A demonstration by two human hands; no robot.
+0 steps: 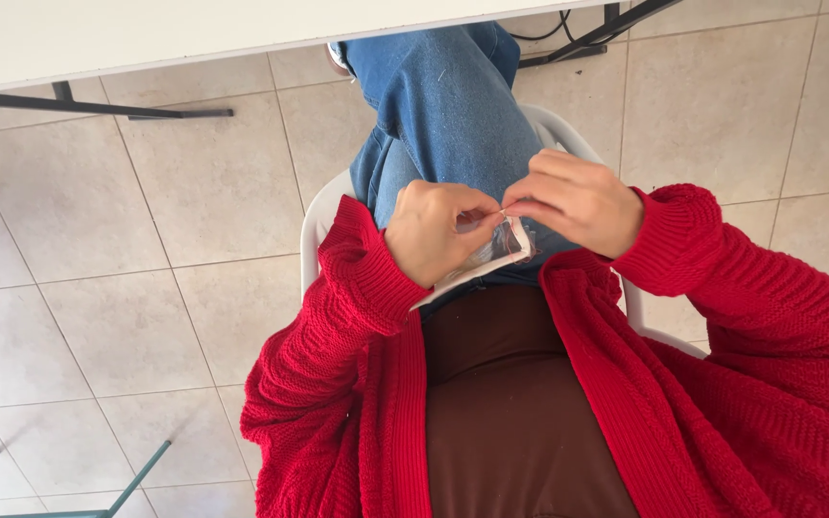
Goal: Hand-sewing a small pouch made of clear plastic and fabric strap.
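Fingers of our left hand (431,230) and right hand (576,200) pinch the top edge of a small clear bag (503,247) between them, over our lap; we judge opening underway, needing a gentle outward pull.

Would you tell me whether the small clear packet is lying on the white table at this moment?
No, the small clear packet is held over the lap between the left hand and the right hand, below the table's edge.

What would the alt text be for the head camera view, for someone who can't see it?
Both hands, left hand and right hand, pinch the top edge of a small clear plastic packet over a lap in blue jeans. Red knit cardigan sleeves, white plastic chair, tiled floor.
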